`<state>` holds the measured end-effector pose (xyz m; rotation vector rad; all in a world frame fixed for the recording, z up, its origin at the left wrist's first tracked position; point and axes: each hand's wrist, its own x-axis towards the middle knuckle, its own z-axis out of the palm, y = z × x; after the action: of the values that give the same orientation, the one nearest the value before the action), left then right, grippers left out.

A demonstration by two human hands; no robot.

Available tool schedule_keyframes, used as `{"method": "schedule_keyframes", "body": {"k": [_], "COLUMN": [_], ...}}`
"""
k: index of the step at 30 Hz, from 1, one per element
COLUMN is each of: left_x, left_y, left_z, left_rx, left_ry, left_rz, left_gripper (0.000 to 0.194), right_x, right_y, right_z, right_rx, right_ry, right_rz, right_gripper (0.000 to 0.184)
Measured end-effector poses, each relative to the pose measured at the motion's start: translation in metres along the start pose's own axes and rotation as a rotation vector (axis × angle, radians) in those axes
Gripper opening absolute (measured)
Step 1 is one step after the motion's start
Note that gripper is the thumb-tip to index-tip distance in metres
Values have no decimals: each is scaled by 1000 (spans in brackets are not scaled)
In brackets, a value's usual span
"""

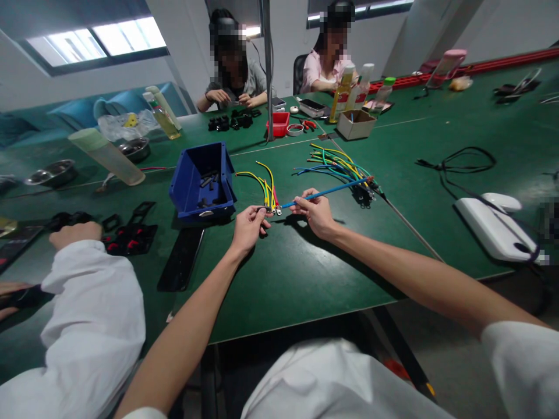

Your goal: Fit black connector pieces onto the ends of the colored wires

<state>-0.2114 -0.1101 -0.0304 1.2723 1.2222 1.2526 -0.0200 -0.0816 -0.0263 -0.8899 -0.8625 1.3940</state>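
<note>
Nearest, white clothing (323,378). Pinching blue cable (334,190) in right hand (317,214), small dark piece (262,208) in left hand (248,230), metal lug (279,211) between. Seemingly partway: beyond left hand, yellow wires (266,193), perhaps done; beyond right, wire bundle (345,165), perhaps left.

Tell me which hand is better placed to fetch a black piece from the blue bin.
Probably the left hand: it is nearer the blue bin, while the right hand is farther off and holds a blue wire. The left fingers seem occupied too, though.
</note>
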Motion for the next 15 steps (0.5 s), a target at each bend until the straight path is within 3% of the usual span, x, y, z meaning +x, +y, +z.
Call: {"method": "schedule_keyframes", "body": {"k": [15], "left_x": [0], "left_y": [1], "left_z": [1], "left_rx": [-56], "left_ry": [4], "left_rz": [-24], "left_gripper": [43], "right_x": [1], "right_y": [-2], "right_z": [-1], "right_rx": [3], "right_ry": [-1], "right_rz": [18], "right_gripper": [47]}}
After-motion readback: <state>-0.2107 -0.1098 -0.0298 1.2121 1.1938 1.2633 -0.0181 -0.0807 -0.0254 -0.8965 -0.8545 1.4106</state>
